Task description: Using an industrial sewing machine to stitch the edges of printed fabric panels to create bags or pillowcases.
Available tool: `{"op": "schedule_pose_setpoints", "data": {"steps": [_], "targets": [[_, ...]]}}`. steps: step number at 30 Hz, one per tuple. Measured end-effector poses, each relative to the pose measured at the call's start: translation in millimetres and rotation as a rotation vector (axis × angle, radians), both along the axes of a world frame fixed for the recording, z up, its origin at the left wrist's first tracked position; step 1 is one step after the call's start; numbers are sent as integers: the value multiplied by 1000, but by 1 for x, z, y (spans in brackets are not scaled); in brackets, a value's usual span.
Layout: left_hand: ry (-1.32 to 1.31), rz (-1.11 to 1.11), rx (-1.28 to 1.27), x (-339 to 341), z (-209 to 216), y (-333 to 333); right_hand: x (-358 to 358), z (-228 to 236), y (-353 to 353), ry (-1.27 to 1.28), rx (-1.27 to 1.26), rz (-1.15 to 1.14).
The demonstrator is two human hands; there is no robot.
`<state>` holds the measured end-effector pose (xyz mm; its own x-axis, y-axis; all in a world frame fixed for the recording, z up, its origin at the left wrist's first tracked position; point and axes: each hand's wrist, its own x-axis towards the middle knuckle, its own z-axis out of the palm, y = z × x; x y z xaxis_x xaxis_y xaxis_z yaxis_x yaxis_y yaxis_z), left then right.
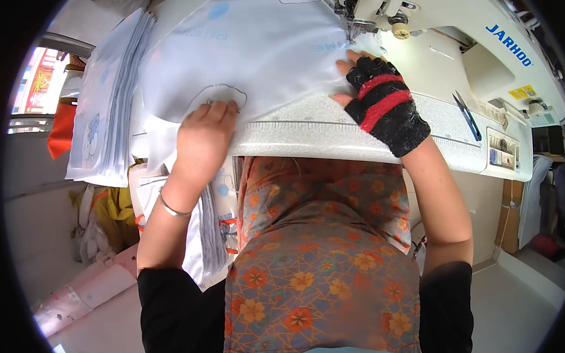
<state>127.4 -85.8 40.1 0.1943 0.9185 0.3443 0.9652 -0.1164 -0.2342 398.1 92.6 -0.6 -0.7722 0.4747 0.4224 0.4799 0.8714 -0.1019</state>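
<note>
A pale blue-white printed cloth [262, 51] lies over the sewing machine bed, its far right corner under the needle area. My bare left hand [206, 127] rests at the cloth's near left edge, its fingers bent and closed together on the fabric; the thumb is hidden. My right hand [382, 96], in a black fingerless glove with red stripes, lies with fingers apart on the cloth's right edge, just nearer than the presser foot [351, 36]. The white sewing machine [486, 34] reaches in from the upper right.
Blue-handled thread snips [468, 117] lie on the right of the bed [434, 116]. A stack of similar printed cloths [104, 102] hangs over the left edge. More folded cloths [209, 236] sit beside my lap. A pink roll [86, 281] stands lower left.
</note>
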Motion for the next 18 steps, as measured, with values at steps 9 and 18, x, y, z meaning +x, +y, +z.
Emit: {"op": "schedule_pose_setpoints", "data": {"steps": [9,18], "targets": [[-208,-161,-208,90,10,-39,5,-1,-5,35,-80,53],[-409,-341,-284,137,7,-13,19,4,-15,97,-115,128]]}}
